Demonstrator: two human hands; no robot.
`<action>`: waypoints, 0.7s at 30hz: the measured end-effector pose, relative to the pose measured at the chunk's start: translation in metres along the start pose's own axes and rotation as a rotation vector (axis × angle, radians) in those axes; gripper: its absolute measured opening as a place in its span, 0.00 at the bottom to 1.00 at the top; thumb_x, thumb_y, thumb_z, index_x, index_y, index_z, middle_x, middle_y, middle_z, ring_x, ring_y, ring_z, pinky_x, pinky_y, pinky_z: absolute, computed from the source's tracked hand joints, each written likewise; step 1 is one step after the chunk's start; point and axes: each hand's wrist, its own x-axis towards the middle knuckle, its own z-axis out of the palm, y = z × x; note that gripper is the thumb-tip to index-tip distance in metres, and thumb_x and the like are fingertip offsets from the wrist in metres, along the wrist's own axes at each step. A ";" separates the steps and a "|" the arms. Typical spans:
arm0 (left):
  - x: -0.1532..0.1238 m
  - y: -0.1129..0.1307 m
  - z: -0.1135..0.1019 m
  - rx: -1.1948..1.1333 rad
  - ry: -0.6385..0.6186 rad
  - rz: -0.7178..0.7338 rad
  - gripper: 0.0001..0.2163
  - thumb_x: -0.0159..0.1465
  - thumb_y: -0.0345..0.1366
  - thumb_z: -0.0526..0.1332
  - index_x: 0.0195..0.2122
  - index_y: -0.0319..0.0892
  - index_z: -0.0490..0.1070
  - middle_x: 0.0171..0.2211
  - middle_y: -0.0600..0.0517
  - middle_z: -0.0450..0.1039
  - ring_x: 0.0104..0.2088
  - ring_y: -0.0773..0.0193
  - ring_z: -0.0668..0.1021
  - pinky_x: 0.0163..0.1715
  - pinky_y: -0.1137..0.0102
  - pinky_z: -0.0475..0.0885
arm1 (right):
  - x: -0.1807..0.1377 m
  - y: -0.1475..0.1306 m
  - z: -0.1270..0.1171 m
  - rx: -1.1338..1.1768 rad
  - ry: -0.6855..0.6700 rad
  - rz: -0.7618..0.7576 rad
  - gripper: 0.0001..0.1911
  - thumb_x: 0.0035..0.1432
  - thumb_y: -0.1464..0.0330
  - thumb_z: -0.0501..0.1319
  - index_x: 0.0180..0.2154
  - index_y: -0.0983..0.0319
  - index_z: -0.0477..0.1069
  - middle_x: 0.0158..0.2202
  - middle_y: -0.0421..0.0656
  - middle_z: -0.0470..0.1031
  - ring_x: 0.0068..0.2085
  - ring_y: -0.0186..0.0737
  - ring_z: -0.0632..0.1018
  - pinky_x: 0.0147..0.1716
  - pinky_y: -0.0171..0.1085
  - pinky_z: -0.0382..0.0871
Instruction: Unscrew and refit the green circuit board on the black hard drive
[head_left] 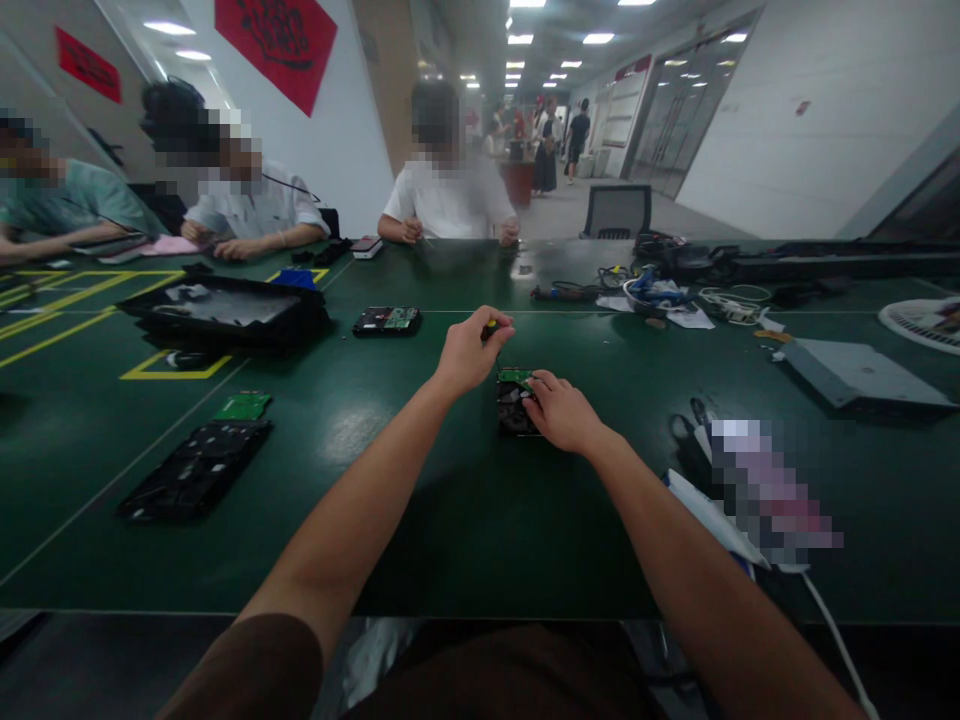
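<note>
In the head view, a hard drive [513, 412] lies on the green table before me, its green circuit board [513, 377] along the far edge. My left hand [471, 352] is closed around a screwdriver [490, 328] with a yellow and black handle, held above that board. The shaft points down at the board; whether its tip touches a screw is too small to tell. Fingers of my right hand [561, 408] are curled over the drive's right side and grip it, covering part of it.
Another hard drive [386, 321] lies beyond my left hand. To the left are black drives [199, 470], a loose green board [244, 405] and a black tray [225, 305]. At right lie a grey metal case [862, 370], cables [660, 290] and a white cord. Co-workers sit opposite.
</note>
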 end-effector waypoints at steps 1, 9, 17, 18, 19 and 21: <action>0.000 0.000 0.000 0.002 0.000 0.003 0.03 0.68 0.34 0.63 0.43 0.46 0.73 0.47 0.50 0.82 0.46 0.60 0.82 0.47 0.64 0.75 | 0.000 0.000 0.000 -0.006 0.007 0.000 0.26 0.73 0.57 0.47 0.64 0.62 0.66 0.70 0.52 0.61 0.58 0.57 0.73 0.57 0.53 0.68; -0.001 0.002 -0.002 0.092 -0.017 -0.018 0.08 0.68 0.35 0.64 0.47 0.47 0.69 0.44 0.49 0.82 0.42 0.58 0.83 0.46 0.62 0.75 | -0.002 -0.003 0.002 -0.003 0.031 0.011 0.26 0.74 0.57 0.46 0.65 0.61 0.65 0.69 0.51 0.62 0.58 0.58 0.72 0.53 0.53 0.69; -0.002 0.004 -0.001 0.223 -0.024 0.026 0.07 0.69 0.38 0.63 0.47 0.47 0.72 0.43 0.47 0.78 0.42 0.56 0.80 0.47 0.60 0.75 | -0.004 0.001 0.004 0.014 0.041 0.007 0.26 0.74 0.57 0.46 0.65 0.60 0.65 0.71 0.48 0.59 0.58 0.58 0.72 0.53 0.54 0.70; -0.002 0.004 -0.001 0.250 -0.003 0.052 0.07 0.69 0.38 0.64 0.46 0.47 0.73 0.45 0.47 0.76 0.44 0.55 0.79 0.48 0.60 0.74 | -0.004 0.001 0.004 0.019 0.043 0.003 0.26 0.74 0.57 0.46 0.65 0.59 0.65 0.71 0.49 0.59 0.58 0.58 0.72 0.53 0.53 0.69; -0.001 0.004 -0.002 0.275 0.025 0.075 0.07 0.68 0.39 0.64 0.46 0.48 0.75 0.46 0.46 0.75 0.46 0.55 0.77 0.49 0.59 0.74 | -0.004 0.001 0.004 0.023 0.046 0.001 0.26 0.74 0.57 0.46 0.65 0.59 0.65 0.70 0.49 0.60 0.58 0.57 0.72 0.54 0.53 0.69; 0.000 0.004 -0.005 0.314 0.078 0.097 0.08 0.67 0.38 0.66 0.47 0.48 0.77 0.47 0.46 0.71 0.48 0.54 0.75 0.50 0.59 0.74 | -0.004 0.002 0.004 0.030 0.053 -0.001 0.26 0.74 0.56 0.46 0.64 0.60 0.65 0.69 0.50 0.62 0.59 0.57 0.72 0.55 0.53 0.68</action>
